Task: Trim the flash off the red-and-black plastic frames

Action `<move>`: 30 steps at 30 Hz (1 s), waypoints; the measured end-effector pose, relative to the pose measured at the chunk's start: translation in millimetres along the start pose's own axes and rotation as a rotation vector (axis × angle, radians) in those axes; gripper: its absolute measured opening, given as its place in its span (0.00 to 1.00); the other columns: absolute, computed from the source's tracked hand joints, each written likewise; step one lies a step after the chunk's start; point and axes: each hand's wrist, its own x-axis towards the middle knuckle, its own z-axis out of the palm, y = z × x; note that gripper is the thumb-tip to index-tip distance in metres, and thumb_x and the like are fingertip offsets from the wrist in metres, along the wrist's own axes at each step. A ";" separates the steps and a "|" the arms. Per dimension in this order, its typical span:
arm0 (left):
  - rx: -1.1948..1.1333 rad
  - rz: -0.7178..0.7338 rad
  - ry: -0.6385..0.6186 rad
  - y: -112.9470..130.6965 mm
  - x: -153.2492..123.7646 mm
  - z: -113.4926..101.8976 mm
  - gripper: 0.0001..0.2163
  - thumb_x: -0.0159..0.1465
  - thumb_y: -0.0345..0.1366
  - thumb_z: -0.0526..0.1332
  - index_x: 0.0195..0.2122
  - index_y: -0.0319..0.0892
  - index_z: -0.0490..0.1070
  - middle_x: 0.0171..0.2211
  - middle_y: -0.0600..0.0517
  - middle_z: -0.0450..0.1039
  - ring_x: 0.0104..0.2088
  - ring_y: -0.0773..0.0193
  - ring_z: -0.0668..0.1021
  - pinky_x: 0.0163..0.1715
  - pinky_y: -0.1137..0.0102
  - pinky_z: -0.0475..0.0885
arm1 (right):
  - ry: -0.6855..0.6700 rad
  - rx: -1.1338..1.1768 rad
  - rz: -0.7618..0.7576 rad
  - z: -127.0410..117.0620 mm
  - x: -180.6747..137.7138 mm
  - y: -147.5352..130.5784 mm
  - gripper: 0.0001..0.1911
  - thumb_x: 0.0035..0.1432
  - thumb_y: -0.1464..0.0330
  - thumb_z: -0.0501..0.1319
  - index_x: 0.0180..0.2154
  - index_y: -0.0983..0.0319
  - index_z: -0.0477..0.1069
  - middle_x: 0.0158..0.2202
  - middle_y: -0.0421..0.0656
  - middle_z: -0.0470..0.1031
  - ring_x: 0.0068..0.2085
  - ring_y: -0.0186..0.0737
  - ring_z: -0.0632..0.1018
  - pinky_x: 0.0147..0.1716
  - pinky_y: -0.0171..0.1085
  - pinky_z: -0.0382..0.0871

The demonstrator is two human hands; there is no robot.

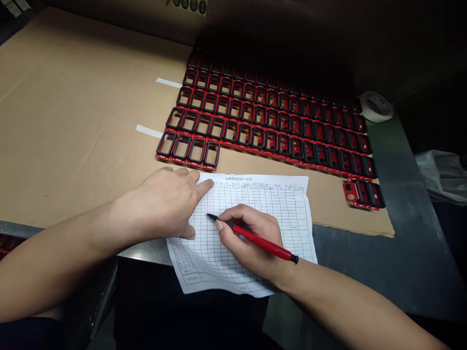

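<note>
A printed form (292, 214) with a ruled grid and some handwriting along its top lies at the table's front edge, its lower part hanging over. My left hand (168, 199) rests on the form's left side with the fingers spread. A red pen (262, 241) with a black tip and black end is gripped in my right hand (251, 233). The pen's tip points left at the grid's left part, close to my left thumb; whether it touches the paper I cannot tell.
Rows of red-and-black plastic frames (235, 104) stand on the cardboard sheet (80, 112) behind the form. A few more frames (365, 194) sit at the right. A tape roll (375, 106) lies at the back right, and a clear plastic bag (443, 172) is beyond the table's right edge.
</note>
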 end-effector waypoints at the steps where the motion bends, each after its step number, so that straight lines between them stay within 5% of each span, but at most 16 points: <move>1: 0.002 0.001 -0.002 -0.1 0.0 0.6 0.37 0.50 0.54 0.70 0.59 0.45 0.65 0.51 0.40 0.73 0.50 0.45 0.77 0.47 0.57 0.72 | -0.001 0.001 -0.003 -0.1 0.0 -0.2 0.04 0.54 0.76 0.64 0.31 0.61 0.74 0.25 0.37 0.78 0.24 0.30 0.76 0.24 0.30 0.70; 15: 0.003 -0.015 -0.085 4.8 -0.2 -3.9 0.41 0.51 0.55 0.70 0.62 0.42 0.62 0.58 0.35 0.68 0.56 0.39 0.73 0.51 0.53 0.70 | -0.026 -0.009 0.059 -1.3 2.4 -2.1 0.04 0.54 0.74 0.66 0.30 0.59 0.74 0.26 0.37 0.79 0.23 0.32 0.77 0.24 0.31 0.74; 30: 0.011 -0.022 -0.068 -0.3 -3.1 -5.0 0.40 0.50 0.53 0.71 0.62 0.44 0.63 0.53 0.39 0.72 0.51 0.43 0.76 0.47 0.57 0.71 | -0.074 0.039 -0.151 -5.6 0.3 0.3 0.05 0.61 0.73 0.64 0.37 0.59 0.78 0.31 0.40 0.82 0.30 0.36 0.82 0.30 0.34 0.78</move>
